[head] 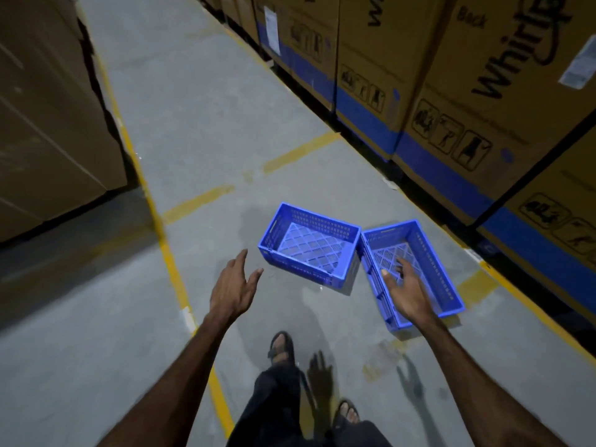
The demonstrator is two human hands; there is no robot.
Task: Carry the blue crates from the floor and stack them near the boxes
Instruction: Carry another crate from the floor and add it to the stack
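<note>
Facing concrete floor (200,124), blue crates (311,243), boxes (467,91)

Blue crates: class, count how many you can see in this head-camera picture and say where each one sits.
2. One blue crate sits on the concrete floor mid-aisle; the second crate lies beside it, nearer the cardboard boxes, partly behind the right hand. Neither is stacked. None appear hidden.

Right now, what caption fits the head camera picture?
Open left hand and right hand reach toward two empty blue crates on the warehouse floor.
</note>
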